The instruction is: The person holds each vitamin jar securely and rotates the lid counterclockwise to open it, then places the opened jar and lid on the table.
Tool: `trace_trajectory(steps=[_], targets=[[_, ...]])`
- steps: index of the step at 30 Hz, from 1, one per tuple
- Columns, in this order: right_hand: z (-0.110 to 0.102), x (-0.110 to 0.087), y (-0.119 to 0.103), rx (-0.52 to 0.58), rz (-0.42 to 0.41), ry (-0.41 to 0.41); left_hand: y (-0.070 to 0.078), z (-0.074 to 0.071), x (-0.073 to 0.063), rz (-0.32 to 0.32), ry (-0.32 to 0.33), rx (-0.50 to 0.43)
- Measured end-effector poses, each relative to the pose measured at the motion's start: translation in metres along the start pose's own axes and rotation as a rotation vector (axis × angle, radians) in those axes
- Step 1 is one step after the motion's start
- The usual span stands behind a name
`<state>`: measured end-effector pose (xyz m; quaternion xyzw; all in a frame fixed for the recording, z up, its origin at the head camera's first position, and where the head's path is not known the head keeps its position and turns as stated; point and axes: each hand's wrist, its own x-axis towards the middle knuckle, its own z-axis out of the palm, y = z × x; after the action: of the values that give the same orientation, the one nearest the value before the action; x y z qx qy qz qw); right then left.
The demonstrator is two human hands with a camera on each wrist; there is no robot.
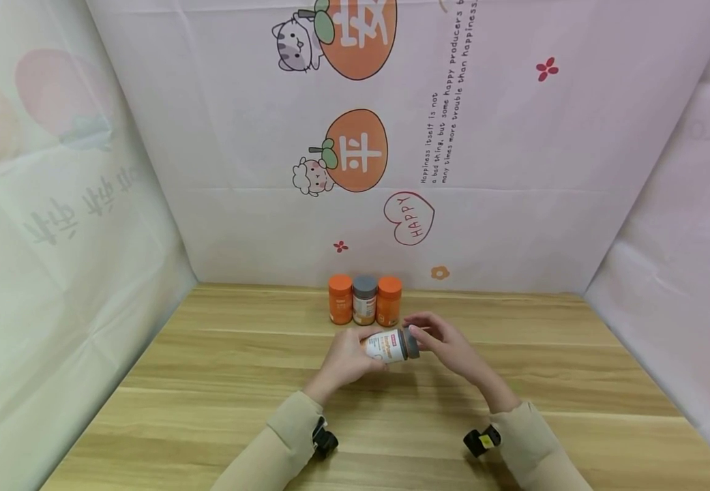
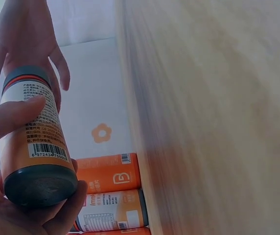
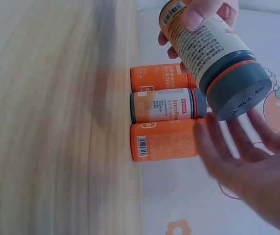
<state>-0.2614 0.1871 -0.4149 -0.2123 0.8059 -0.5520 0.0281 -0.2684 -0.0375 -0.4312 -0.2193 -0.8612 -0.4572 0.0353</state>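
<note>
A supplement bottle point(image 1: 387, 346) with a white-and-orange label and a grey cap point(image 3: 242, 88) lies tilted in the air, its cap end toward the right. My left hand point(image 1: 350, 356) grips it round the body, thumb across the label in the left wrist view, where the barcode and dark base show. Beside the cap is my right hand point(image 1: 448, 346), its fingers point(image 3: 245, 142) spread and loosely bent, fingertips right at the cap's edge. Behind the hands, a matching grey-capped bottle point(image 1: 364, 300) stands between two orange bottles, one left point(image 1: 340, 300) and one right point(image 1: 389, 301).
The three standing bottles form a tight row on the wooden table point(image 1: 238, 382), near its back edge. A white printed cloth point(image 1: 256, 225) rises behind the table, with more cloth at both sides. Each wrist carries a small black camera, such as the right one point(image 1: 481, 442).
</note>
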Motion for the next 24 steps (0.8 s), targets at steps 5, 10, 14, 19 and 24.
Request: trace_trajectory(steps=[5,10,14,19,24], targets=[[0.0021,0.0022,-0.0029,-0.070,0.101,-0.019,0.0014,0.0000,0.0005,0.009,-0.002,0.007],[0.0042,0.0019,-0.0069,-0.081,0.227,-0.020,0.0009,0.0009,0.0009,0.002,-0.002,0.006],[0.0049,0.0033,-0.0067,-0.084,0.288,-0.020,-0.0005,0.0020,0.0014,0.006,0.006,0.000],[0.0060,0.0041,-0.0061,-0.075,0.309,-0.021,-0.0017,0.0025,0.0016,0.009,0.017,-0.005],[0.0054,0.0034,-0.0064,-0.072,0.298,-0.031,-0.0027,0.0025,0.0015,-0.001,0.013,-0.011]])
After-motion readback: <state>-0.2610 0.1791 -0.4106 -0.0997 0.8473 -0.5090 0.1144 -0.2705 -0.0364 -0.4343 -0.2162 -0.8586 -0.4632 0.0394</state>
